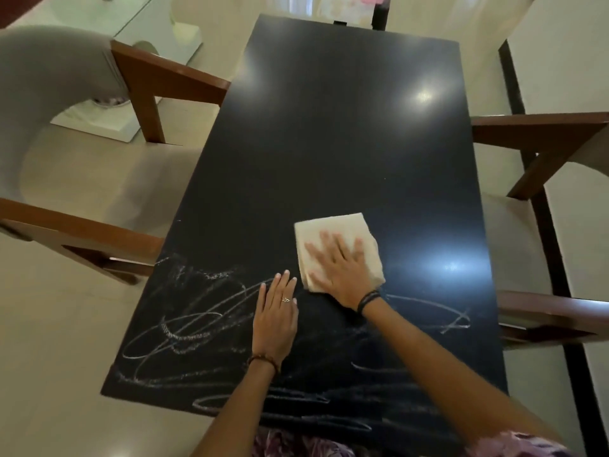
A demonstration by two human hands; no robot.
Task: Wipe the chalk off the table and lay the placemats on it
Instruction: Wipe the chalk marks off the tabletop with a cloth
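I am pressing my right hand (339, 272) flat on a folded white cloth (336, 249), fingers (324, 240) straight and spread apart across its top, the heel of the palm at the cloth's near edge. The cloth is lying on the black table (329, 127), a little right of the middle, just beyond the scribbled area. My left hand (275, 316) is resting flat on the table just beside the cloth, not touching it, fingers straight and held together, pointing away from me; a ring is showing on one finger. Bands are sitting on both wrists. White chalk marks (184, 328) are covering the near end of the table: loops and ovals to the left of my left hand, smeared streaks along the near edge under my forearms, and a thin curved line (441, 315) to the right of my right wrist. The far half of the table is showing dark and glossy with two bright reflections of light. A wooden chair (155, 84) with grey upholstery is standing at the left side of the table, and another wooden chair (540, 140) at the right. The floor (66, 357) is pale tile.
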